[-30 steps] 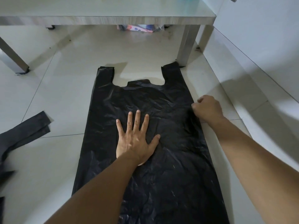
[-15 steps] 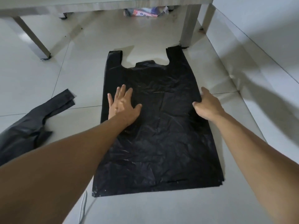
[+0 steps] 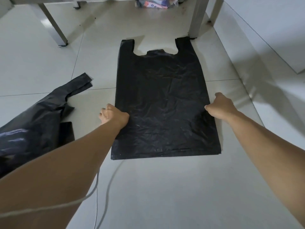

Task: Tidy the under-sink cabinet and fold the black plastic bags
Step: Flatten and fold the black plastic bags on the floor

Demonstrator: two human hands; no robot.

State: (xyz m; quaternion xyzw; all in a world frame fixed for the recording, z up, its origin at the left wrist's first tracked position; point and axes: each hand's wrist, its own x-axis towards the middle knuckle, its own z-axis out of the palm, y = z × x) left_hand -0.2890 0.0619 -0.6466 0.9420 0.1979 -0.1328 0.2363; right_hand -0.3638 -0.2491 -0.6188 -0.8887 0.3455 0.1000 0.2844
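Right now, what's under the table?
Under the table: bare floor and a colourful package at the back. The frame crops the rest.

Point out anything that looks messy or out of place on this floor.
A second black bag lies crumpled in a heap left of the flat bag, still unfolded. A thin pale cord also trails loose across the tiles.
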